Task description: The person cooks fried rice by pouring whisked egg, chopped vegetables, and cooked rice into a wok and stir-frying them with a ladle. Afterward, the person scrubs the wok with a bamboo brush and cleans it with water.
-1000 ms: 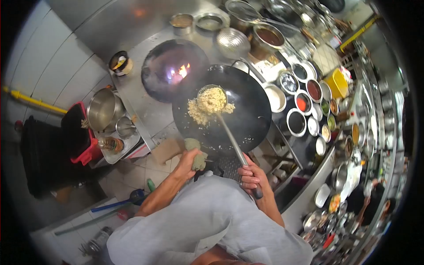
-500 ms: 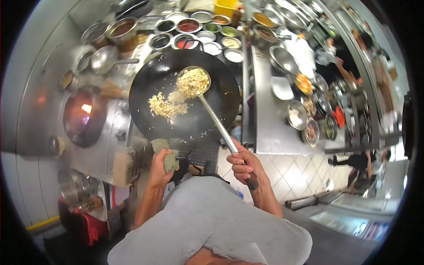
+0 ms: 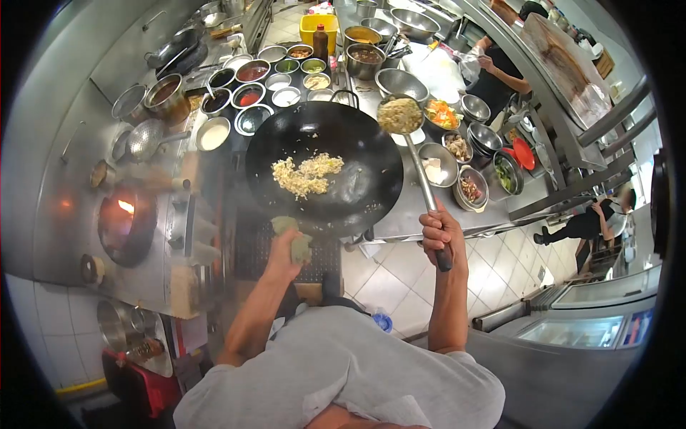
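My left hand (image 3: 284, 256) is closed on a green cloth (image 3: 301, 249) at the near edge of a black wok (image 3: 364, 204); the cloth hides the rim or handle there. Fried rice (image 3: 307, 175) lies in the wok, left of its middle. My right hand (image 3: 441, 236) is wrapped round the handle of a metal ladle (image 3: 420, 170). The ladle's bowl, full of rice (image 3: 400, 116), is held past the wok's right rim, over the metal counter.
Bowls of sauces (image 3: 253, 70) stand beyond the wok. On the right counter (image 3: 407, 214) are bowls of vegetables (image 3: 441, 114) and meat (image 3: 471, 189). A second wok (image 3: 127, 227) with a flame sits left. Two other people (image 3: 500, 71) are at the right.
The view has turned to the right. The black wok has gone from the stove side to beside the counter. The filled ladle has moved out of the wok to the right, leaving rice behind.
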{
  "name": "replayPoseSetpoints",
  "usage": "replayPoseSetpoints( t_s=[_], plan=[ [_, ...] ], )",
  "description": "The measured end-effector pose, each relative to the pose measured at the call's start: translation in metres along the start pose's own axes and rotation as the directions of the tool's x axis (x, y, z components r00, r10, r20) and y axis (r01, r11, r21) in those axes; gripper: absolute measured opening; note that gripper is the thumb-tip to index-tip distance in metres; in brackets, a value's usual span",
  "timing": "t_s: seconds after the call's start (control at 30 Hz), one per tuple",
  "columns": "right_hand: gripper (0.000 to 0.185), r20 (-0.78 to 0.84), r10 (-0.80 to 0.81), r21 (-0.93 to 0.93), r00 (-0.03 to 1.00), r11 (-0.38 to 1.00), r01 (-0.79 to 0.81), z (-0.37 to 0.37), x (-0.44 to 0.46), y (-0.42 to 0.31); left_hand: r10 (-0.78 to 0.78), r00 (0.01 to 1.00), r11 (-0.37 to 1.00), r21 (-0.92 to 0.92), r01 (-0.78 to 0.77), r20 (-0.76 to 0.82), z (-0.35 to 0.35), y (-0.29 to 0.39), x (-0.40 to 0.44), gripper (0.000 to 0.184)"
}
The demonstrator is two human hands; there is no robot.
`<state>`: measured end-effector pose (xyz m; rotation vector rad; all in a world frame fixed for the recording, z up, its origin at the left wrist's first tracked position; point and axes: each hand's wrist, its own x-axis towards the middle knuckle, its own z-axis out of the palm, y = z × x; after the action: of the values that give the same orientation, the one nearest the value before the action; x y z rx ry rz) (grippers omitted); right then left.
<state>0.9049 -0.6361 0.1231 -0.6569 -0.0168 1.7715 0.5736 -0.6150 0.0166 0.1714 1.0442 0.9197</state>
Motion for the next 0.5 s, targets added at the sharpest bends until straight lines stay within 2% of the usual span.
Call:
replayPoseSetpoints(
  t_s=[0.1, 0.13, 0.2, 0.23, 0.27, 0.33, 0.37, 0.43, 0.47, 0.5],
  plan=[
    [0.068, -0.107, -0.118, -0.257, 0.987, 0.962, 0.088, -0.017, 0.020, -0.011, 0.058, 0.997, 0.998, 0.036, -0.059, 0.042, -0.007, -0.004, -0.002, 0.016],
    [0.068, -0.111, -0.121, -0.256, 0.986, 0.962, 0.089, -0.025, 0.029, -0.014, 0.053, 0.998, 0.998, 0.038, -0.055, 0.043, -0.010, -0.005, -0.004, 0.016],
    [0.075, -0.174, -0.202, -0.581, 0.964, 0.811, 0.065, -0.046, 0.052, -0.019, 0.069, 0.997, 0.995, 0.074, -0.070, 0.019, -0.012, -0.003, -0.008, 0.014],
    [0.081, -0.175, -0.224, -0.671, 0.959, 0.740, 0.050, -0.061, 0.064, -0.020, 0.065, 0.998, 0.995, 0.077, -0.066, 0.015, -0.015, -0.002, -0.009, 0.014],
    [0.081, -0.182, -0.223, -0.665, 0.958, 0.746, 0.047, -0.074, 0.073, -0.014, 0.076, 0.997, 0.989, 0.128, -0.077, 0.011, -0.020, 0.002, -0.011, 0.013],
    [0.082, -0.244, -0.345, -0.849, 0.906, 0.528, -0.027, -0.088, 0.089, 0.001, 0.086, 0.996, 0.978, 0.189, -0.087, 0.016, -0.021, 0.012, -0.012, 0.013],
    [0.083, -0.242, -0.345, -0.803, 0.907, 0.596, 0.012, -0.105, 0.099, 0.007, 0.053, 0.998, 0.991, 0.124, -0.050, -0.022, -0.022, 0.020, -0.013, 0.012],
    [0.082, -0.268, -0.414, -0.825, 0.870, 0.564, 0.015, -0.101, 0.106, 0.027, 0.014, 0.996, 0.999, 0.039, -0.010, -0.084, -0.019, 0.038, -0.019, 0.017],
    [0.081, -0.278, -0.477, -0.854, 0.834, 0.519, 0.012, -0.098, 0.110, 0.037, 0.007, 0.997, 0.999, 0.051, -0.003, -0.075, -0.028, 0.043, -0.015, 0.017],
    [0.081, -0.294, -0.503, -0.883, 0.813, 0.468, -0.030, -0.103, 0.116, 0.044, 0.096, 0.994, 0.978, 0.190, -0.087, -0.043, -0.042, 0.048, -0.007, 0.018]
  ],
)
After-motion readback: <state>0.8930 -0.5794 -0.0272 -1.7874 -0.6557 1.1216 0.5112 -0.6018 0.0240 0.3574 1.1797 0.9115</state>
